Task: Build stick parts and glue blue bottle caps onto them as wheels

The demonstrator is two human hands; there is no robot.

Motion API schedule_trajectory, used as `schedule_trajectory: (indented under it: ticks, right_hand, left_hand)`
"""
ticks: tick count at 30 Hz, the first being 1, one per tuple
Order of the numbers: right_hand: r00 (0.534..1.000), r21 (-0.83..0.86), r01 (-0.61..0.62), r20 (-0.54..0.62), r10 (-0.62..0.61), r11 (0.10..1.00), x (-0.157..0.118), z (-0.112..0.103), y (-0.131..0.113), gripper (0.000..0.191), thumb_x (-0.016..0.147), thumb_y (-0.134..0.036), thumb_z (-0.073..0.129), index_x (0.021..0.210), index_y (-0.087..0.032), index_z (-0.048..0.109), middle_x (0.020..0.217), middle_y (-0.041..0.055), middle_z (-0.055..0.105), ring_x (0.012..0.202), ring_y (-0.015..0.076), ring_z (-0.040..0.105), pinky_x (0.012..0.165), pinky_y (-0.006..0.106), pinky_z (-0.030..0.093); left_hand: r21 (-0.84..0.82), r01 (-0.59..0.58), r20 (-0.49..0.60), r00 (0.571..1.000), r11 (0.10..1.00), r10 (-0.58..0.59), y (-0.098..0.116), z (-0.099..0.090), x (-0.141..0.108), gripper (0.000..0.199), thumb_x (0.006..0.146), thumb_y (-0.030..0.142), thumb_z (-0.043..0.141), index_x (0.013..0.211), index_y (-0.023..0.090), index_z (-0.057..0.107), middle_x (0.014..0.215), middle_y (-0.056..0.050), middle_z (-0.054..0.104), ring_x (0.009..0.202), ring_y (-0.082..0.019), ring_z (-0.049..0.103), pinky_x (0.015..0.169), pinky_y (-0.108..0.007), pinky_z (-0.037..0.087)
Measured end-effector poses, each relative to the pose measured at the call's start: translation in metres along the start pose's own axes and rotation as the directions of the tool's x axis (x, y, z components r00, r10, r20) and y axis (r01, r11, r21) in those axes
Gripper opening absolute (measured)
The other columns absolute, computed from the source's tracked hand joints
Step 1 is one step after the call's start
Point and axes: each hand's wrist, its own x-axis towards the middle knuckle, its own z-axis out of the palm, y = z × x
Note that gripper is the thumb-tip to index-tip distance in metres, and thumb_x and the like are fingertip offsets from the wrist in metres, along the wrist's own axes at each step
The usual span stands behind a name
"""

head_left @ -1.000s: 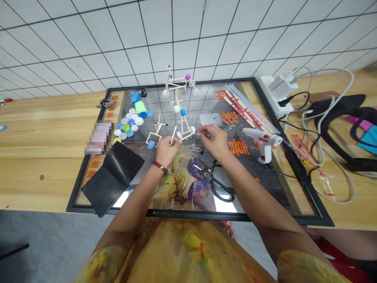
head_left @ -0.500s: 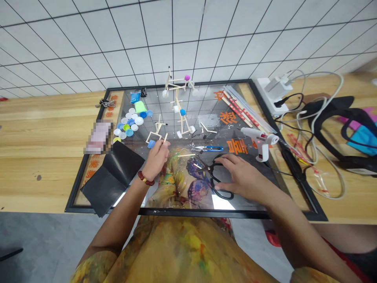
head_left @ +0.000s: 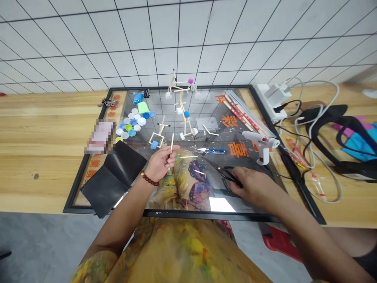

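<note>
My left hand [head_left: 160,163] pinches a short wooden stick [head_left: 172,142], which points up from the fingers. My right hand [head_left: 250,184] is closed around the handles of black scissors [head_left: 219,168], whose blades point left toward the middle of the glass. Two loose cut sticks lie between the hands: one piece [head_left: 189,157] near the left fingertips, a shorter piece [head_left: 199,171] beside the blades. Just beyond my left hand stands a small stick frame [head_left: 157,137] with a blue cap [head_left: 154,144]. Blue-handled thread snips [head_left: 212,151] lie past the scissors.
A white glue gun [head_left: 262,143] stands right of the snips, its cord near a power strip [head_left: 269,98]. Several bottle caps [head_left: 131,133], black sheets [head_left: 113,177] and a blurred pinkish rectangle [head_left: 100,135] are on the left. Stick models with caps [head_left: 186,114] stand at the back.
My right hand has taken hold of the scissors by the handles and shifted them right, turning them. My left hand has rotated, so the stick now stands more upright.
</note>
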Motion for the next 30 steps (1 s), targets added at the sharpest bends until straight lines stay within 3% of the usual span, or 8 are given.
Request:
schedule_trajectory:
  ticks: [3,6,9,14,22,30]
  right_hand:
    - [1.000,0.248,0.004,-0.018,0.000,0.969,-0.002,-0.004,0.004,0.014,0.081,-0.031,0.055,0.093,-0.024,0.057,0.077,0.0036,0.071,0.065,0.0211,0.067,0.058,0.030,0.044]
    - [0.996,0.345,0.052,-0.080,-0.026,0.937,0.002,-0.006,-0.007,0.019,0.084,-0.039,0.058,0.095,-0.024,0.058,0.084,0.0051,0.073,0.070,0.0211,0.068,0.061,0.029,0.046]
    - [0.996,0.305,0.050,-0.089,-0.023,0.951,0.015,-0.005,-0.026,0.025,0.090,-0.045,0.053,0.075,-0.025,0.051,0.068,0.0034,0.066,0.061,0.0205,0.063,0.057,0.029,0.040]
    - [0.988,0.278,0.020,-0.151,0.023,0.960,0.036,-0.005,-0.046,0.020,0.092,-0.038,0.049,0.077,-0.026,0.045,0.075,0.0061,0.067,0.065,0.0218,0.063,0.059,0.030,0.039]
    - [0.998,0.131,0.022,0.053,-0.029,0.991,0.048,-0.024,-0.061,0.036,0.085,-0.058,0.059,0.081,-0.024,0.048,0.081,0.0089,0.071,0.070,0.0250,0.065,0.060,0.031,0.036]
    - [0.989,0.134,0.074,0.117,-0.090,0.988,0.052,-0.019,-0.078,0.037,0.087,-0.059,0.058,0.084,-0.023,0.052,0.080,0.0083,0.071,0.071,0.0243,0.065,0.058,0.031,0.031]
  left_hand:
    - [0.005,-0.041,0.009,0.999,0.999,0.041,-0.005,0.003,-0.003,0.024,0.074,0.018,0.074,0.096,0.009,0.071,0.072,-0.001,0.054,0.058,-0.005,0.048,0.050,-0.016,0.036]
    - [0.068,-0.022,0.030,0.999,0.997,0.020,-0.013,0.007,-0.005,0.029,0.076,0.029,0.079,0.099,0.014,0.071,0.065,0.002,0.050,0.053,-0.005,0.042,0.047,-0.016,0.030]
    - [0.140,-0.004,0.053,0.999,0.990,-0.003,-0.019,0.011,-0.007,0.035,0.075,0.039,0.081,0.098,0.014,0.071,0.060,0.005,0.045,0.048,-0.002,0.030,0.045,-0.016,0.018]
    - [0.170,-0.039,0.059,0.998,0.985,0.029,-0.021,0.010,-0.008,0.036,0.072,0.042,0.082,0.089,0.013,0.071,0.059,0.005,0.046,0.047,-0.002,0.029,0.046,-0.017,0.017]
    - [0.218,-0.043,0.091,0.996,0.975,0.024,-0.020,0.016,-0.014,0.037,0.073,0.047,0.079,0.084,0.013,0.069,0.059,0.004,0.048,0.045,-0.002,0.028,0.045,-0.020,0.013]
    - [0.382,-0.084,0.081,0.995,0.920,0.057,-0.036,0.021,-0.015,0.038,0.075,0.053,0.073,0.079,0.016,0.065,0.057,0.004,0.049,0.046,-0.006,0.031,0.047,-0.023,0.019]
